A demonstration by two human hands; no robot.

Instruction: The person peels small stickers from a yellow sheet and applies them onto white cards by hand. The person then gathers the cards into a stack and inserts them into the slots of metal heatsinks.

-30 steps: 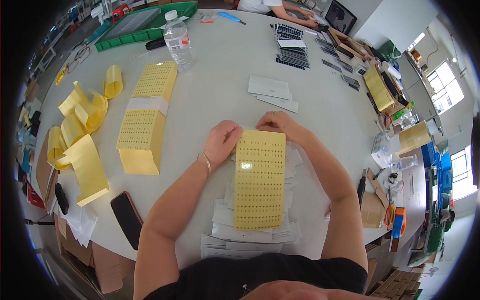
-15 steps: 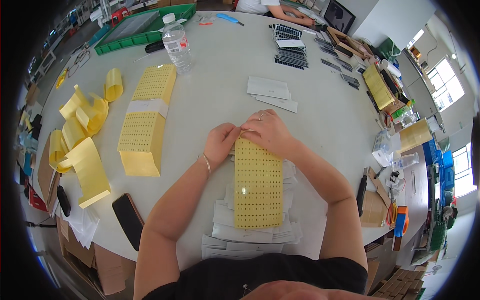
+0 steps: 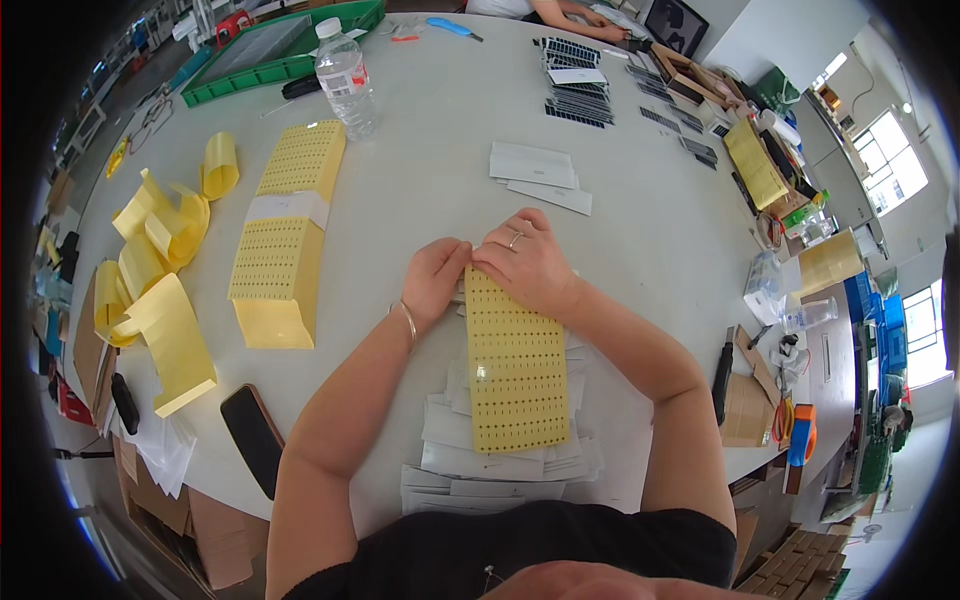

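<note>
While the left hand (image 3: 435, 280) and right hand (image 3: 528, 265), fingers (image 3: 455, 257) narrowly pinched, are holding the yellow sheet (image 3: 517, 370) at its eleven-o'clock corner, apparently for steadiness, its six-o'clock end is resting over white cards (image 3: 447, 430).

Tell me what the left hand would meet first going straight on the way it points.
Most likely the right hand, just ahead of the left hand at the far end of the yellow sheet; depth there is unclear.

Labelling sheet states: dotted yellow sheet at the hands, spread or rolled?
Spread: the yellow sheet extends over the white pieces, rows of marks showing down to its near edge.
</note>
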